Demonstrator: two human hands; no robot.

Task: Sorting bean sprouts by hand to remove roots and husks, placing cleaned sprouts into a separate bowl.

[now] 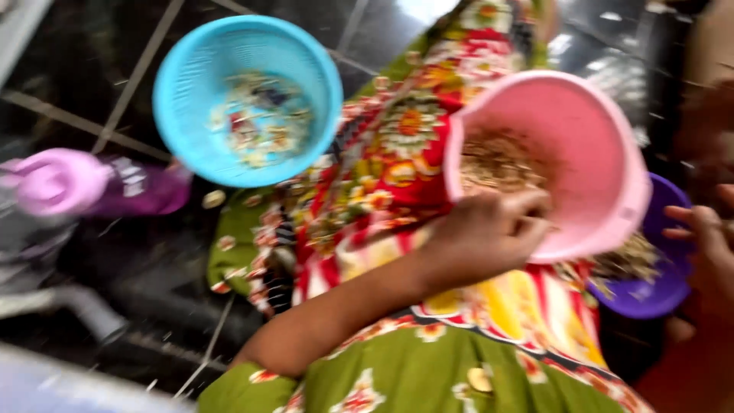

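Observation:
My left hand (489,229) reaches across my lap from the lower left, its arm in a green flowered sleeve. Its fingers are curled over the near rim of a pink plastic bowl (589,145), which is tilted and holds brownish grain. Behind and under the pink bowl sits a purple bowl (657,283) with more grain. My right hand (707,248) is at the right edge, fingers apart, beside the purple bowl's rim; whether it touches is unclear. The picture is blurred.
A blue strainer bowl (248,99) with mixed scraps rests at the upper left, against a red, yellow and green flowered cloth (397,160) over my lap. A pink-capped purple bottle (84,183) lies at the left on the dark tiled floor (92,76). A grey pipe (84,306) runs below it.

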